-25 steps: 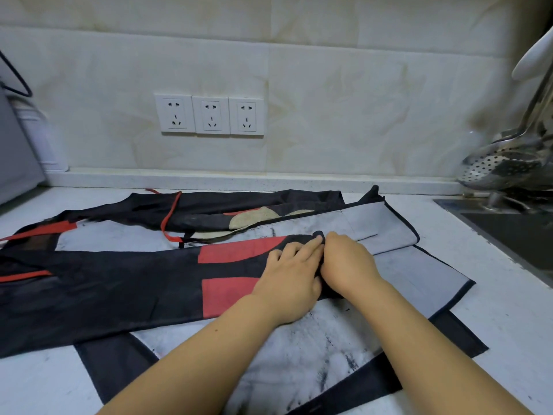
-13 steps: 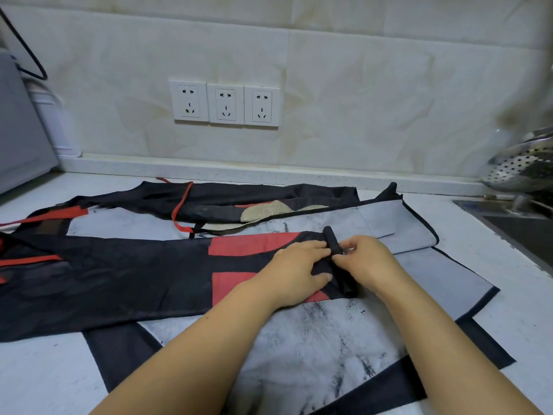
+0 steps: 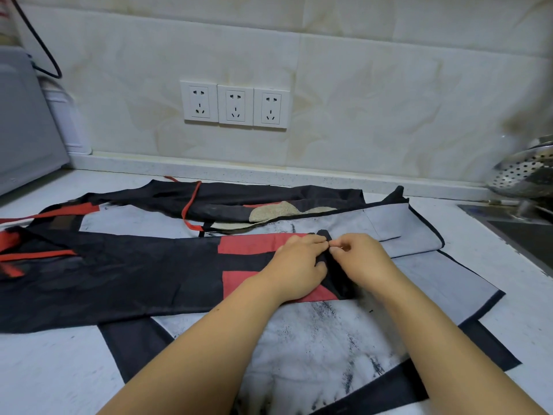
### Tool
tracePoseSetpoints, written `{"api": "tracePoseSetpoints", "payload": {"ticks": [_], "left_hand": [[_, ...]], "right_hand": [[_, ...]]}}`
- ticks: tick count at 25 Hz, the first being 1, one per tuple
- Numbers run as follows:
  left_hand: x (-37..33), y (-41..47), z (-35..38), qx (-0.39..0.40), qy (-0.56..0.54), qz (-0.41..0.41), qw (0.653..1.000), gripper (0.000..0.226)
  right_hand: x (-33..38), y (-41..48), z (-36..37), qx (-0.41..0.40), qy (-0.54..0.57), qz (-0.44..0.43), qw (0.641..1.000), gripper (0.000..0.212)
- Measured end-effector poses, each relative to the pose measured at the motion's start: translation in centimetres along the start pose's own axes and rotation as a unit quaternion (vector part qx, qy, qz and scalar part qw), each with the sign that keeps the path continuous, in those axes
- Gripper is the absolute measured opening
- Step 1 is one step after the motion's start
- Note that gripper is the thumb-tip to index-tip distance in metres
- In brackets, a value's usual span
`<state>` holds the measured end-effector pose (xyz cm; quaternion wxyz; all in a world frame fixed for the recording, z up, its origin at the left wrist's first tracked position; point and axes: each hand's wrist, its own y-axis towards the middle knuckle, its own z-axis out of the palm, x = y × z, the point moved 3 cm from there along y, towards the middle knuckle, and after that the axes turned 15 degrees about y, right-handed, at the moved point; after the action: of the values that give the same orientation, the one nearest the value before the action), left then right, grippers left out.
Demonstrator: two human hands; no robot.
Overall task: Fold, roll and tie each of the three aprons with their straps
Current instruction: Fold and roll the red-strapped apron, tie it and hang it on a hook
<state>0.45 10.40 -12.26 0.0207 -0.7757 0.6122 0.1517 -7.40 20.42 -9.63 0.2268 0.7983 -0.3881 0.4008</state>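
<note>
— Where is the apron (image 3: 134, 280) lying?
— It is lying across the worktop (image 3: 45, 369), stretching toward nine o'clock; the left hand (image 3: 299, 265) and right hand (image 3: 363, 262) are both pinching its rolled end (image 3: 339, 278) at three o'clock.

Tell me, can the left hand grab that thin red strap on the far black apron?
Probably yes. The red strap lies uncovered on the far apron, but the left hand grips the rolled apron end and must let go first.

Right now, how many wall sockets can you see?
3, in a row on the wall: left socket, middle socket, right socket. Others may be hidden outside the view.
</note>
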Motion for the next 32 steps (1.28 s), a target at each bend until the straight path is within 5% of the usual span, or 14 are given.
{"api": "tracePoseSetpoints", "payload": {"ticks": [2, 6, 9, 14, 19, 22, 25, 32], "left_hand": [[0.0, 0.0, 0.1, 0.009, 0.038, -0.013, 0.999, 0.051], [0.3, -0.1, 0.2, 0.014, 0.037, -0.015, 0.999, 0.048], [0.9, -0.2, 0.0, -0.010, 0.028, -0.023, 0.999, 0.049], [1.6, -0.4, -1.0, -0.034, -0.046, -0.048, 0.997, 0.052], [1.5, -0.6, -0.8, 0.053, -0.020, -0.038, 0.998, 0.066], [1.7, -0.9, -1.2, 0.085, -0.050, -0.054, 0.994, 0.073], [1.6, -0.8, -1.4, 0.093, -0.020, -0.051, 0.994, 0.069], [1.7, -1.4, -2.3, 0.075, 0.043, -0.047, 0.995, 0.070]], "right_hand": [[-0.2, 0.5, -0.9, 0.024, 0.118, 0.116, 0.986, 0.010], [0.6, 2.0, -1.0, 0.071, 0.009, 0.165, 0.984, 0.022], [1.2, 1.8, 0.1, 0.052, -0.028, 0.099, 0.993, 0.007], [1.7, 1.2, 1.1, 0.018, -0.117, 0.004, 0.993, 0.013], [2.4, 0.8, 3.1, 0.006, -0.239, -0.093, 0.966, 0.028], [1.2, 1.5, 1.5, 0.031, -0.051, -0.019, 0.998, 0.018], [0.1, 0.9, 0.1, 0.051, 0.163, 0.101, 0.980, 0.007], [0.6, 1.3, 1.2, 0.032, -0.004, 0.080, 0.996, 0.012]]}}
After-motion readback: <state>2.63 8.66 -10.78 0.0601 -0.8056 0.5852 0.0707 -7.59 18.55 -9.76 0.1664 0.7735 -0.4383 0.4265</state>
